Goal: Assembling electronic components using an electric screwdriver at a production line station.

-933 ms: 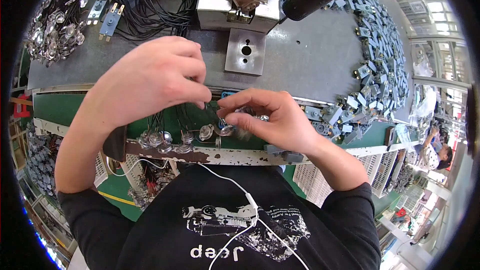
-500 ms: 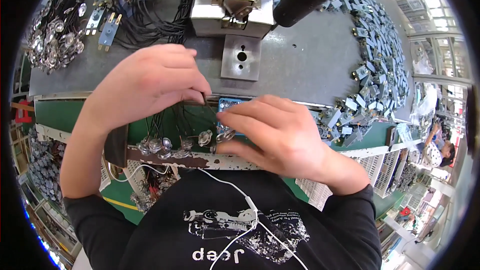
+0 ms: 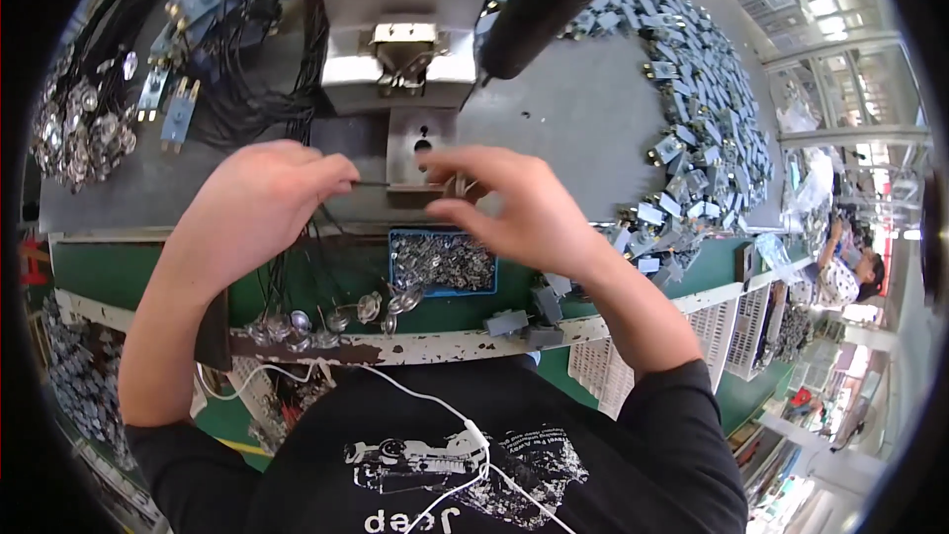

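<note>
My left hand is closed, its thumb and fingertips pinching a thin black wire. The wire runs across to my right hand, whose thumb and fingers close around a small metal part, blurred and partly hidden by the fingers. Both hands are over the front edge of the metal bench top, in front of the press. Just beyond my right fingertips is the steel block with holes in it. More black wires with round metal discs hang below my left hand.
A blue tray of small metal parts sits below my hands. Grey-blue switches are heaped at right, a few near the ledge. At left lie wired discs and more switches. A black tube slants overhead.
Both hands have moved away from the ledge toward the steel block, carrying the wire and metal part. The blue tray has come into full sight, and the view has shifted.
</note>
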